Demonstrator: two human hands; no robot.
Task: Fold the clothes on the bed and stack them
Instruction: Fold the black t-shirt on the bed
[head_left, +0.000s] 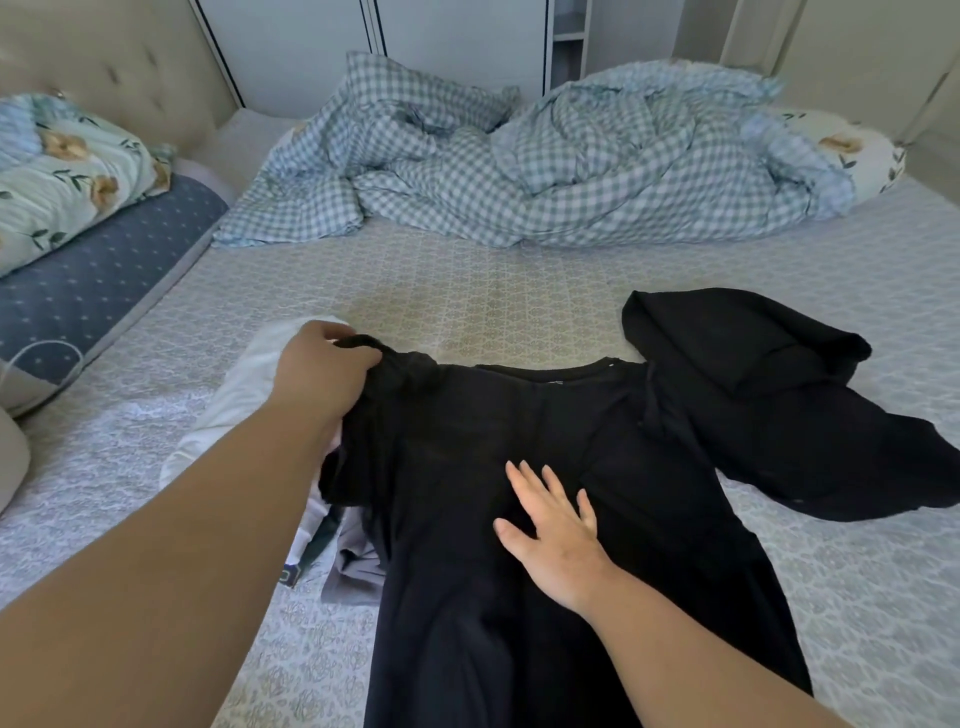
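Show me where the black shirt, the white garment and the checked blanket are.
black shirt (519, 597): head view, on its front panel.
white garment (244, 384): head view, on its upper fold beside the left forearm.
checked blanket (571, 176): head view, on the crumpled middle.

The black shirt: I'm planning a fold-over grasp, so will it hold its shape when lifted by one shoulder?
Probably not. The black shirt bunches where the left hand grips its shoulder, so it looks floppy. The far sleeve lies crumpled, suggesting thin, light cloth. It may slide over the bed sheet unless the right hand, lying flat on it, pins it.
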